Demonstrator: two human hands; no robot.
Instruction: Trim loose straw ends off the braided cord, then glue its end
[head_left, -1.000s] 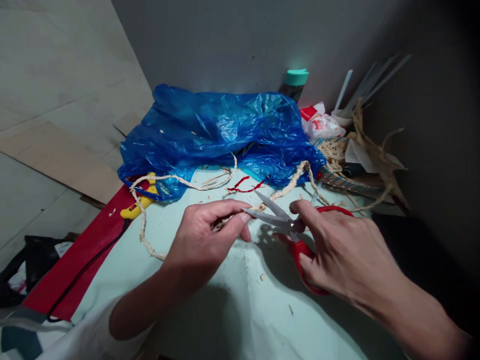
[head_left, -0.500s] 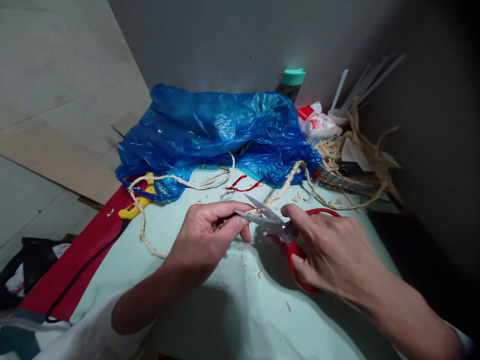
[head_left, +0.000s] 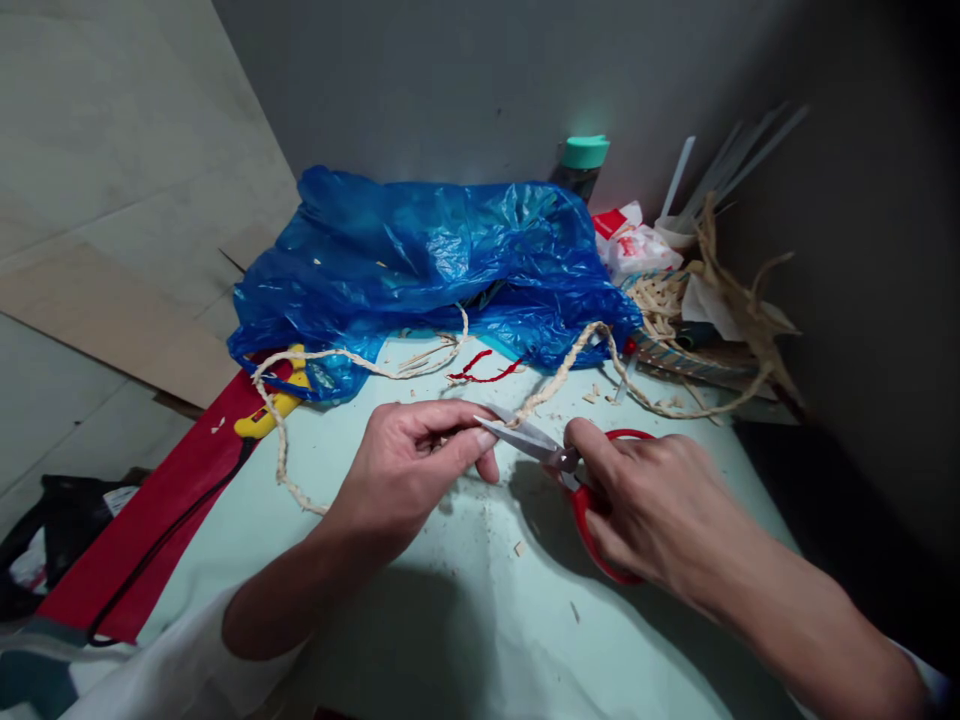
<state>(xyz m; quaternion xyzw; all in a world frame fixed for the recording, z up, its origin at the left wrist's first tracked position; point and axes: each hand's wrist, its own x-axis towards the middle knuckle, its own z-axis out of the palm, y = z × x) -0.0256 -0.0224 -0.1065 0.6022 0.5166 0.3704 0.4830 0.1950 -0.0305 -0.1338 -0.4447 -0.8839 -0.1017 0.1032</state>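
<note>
My right hand [head_left: 649, 490] is closed around the red handles of a pair of scissors [head_left: 534, 440]. The blades lie nearly together, across the pale twisted cord [head_left: 559, 380] and close to my left fingertips. My left hand [head_left: 420, 455] pinches the end of this cord between thumb and fingers; the part inside the grip is hidden. From there the cord rises away from me, bends over by the blue bag and runs right. Another stretch of pale cord [head_left: 279, 430] loops on the left side of the table. A short red cord [head_left: 486, 374] lies just beyond my left hand.
A crumpled blue plastic bag [head_left: 420, 250] covers the back of the pale green table [head_left: 517, 620]. At left is a yellow-handled tool [head_left: 274, 412] with a black cable. A basket [head_left: 697, 355], a green-lidded jar [head_left: 583, 160] and white sticks [head_left: 720, 170] stand at back right. Small scraps dot the tabletop.
The scissor blades were spread around the cord and have closed on it. My right fingers have drawn the handles together. My left hand has stayed almost in place.
</note>
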